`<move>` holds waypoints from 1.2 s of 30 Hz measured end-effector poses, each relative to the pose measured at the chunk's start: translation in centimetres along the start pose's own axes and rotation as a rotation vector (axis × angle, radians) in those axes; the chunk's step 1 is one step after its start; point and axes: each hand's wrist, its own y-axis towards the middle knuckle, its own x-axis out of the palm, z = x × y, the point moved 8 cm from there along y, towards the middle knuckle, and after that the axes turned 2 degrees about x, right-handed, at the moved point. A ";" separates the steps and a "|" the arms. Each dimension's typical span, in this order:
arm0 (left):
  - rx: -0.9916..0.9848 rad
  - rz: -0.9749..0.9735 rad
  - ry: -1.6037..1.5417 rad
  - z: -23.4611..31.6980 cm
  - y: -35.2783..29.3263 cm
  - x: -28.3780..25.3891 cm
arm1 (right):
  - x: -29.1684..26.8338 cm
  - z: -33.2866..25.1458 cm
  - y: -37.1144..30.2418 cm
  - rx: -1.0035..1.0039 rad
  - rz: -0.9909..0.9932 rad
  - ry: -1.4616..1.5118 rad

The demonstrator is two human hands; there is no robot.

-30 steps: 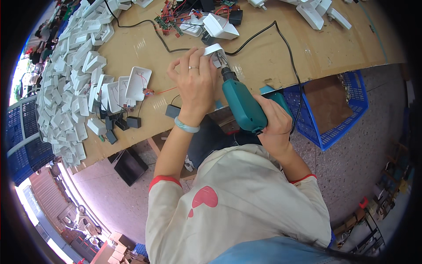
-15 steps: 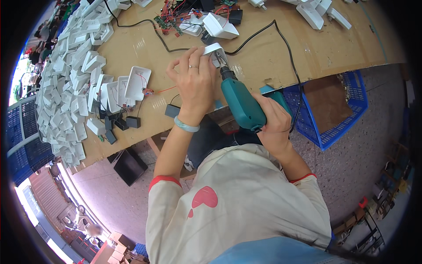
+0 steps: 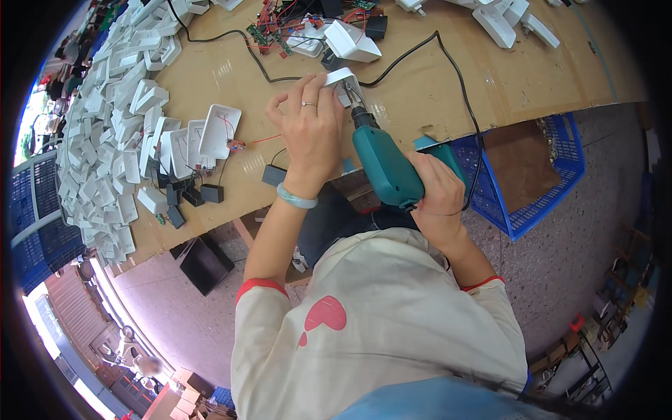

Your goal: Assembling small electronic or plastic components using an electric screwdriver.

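Note:
My left hand [image 3: 313, 129] is closed around a small white plastic housing [image 3: 341, 77] near the table's front edge, its open side turned toward the tool. In my right hand [image 3: 437, 185] is the grip of a green corded power screwdriver [image 3: 387, 164]. The metal bit of the screwdriver reaches into the housing; exactly what its tip touches is too small to tell. A black box with a wire [image 3: 274, 175] lies at the table edge beside my left wrist. A red wire runs out from near my left hand toward the open white shells.
A big heap of white plastic shells [image 3: 105, 147] covers the table's left side, with open shells [image 3: 219, 131] and black boxes [image 3: 212, 194] beside it. Circuit boards and wires [image 3: 269, 31] lie at the back. A black cord [image 3: 458, 77] loops right. A blue crate [image 3: 518, 227] stands below the right edge.
Almost nothing differs. Both hands, the housing and the screwdriver keep nearly the same place, with the bit still inside the housing.

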 end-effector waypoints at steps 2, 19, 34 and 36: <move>0.000 -0.002 -0.003 0.0 0.0 0.0 | -0.1 -0.1 0.0 -0.007 0.008 0.005; 0.003 -0.010 0.002 0.0 -0.1 0.1 | -0.1 -0.2 -0.3 0.014 -0.010 -0.020; -0.002 -0.020 -0.006 0.0 0.0 0.1 | -0.5 0.0 -0.9 0.019 0.024 0.030; 0.000 -0.023 -0.003 0.0 0.1 0.0 | -0.9 -0.1 -1.2 0.002 0.038 0.059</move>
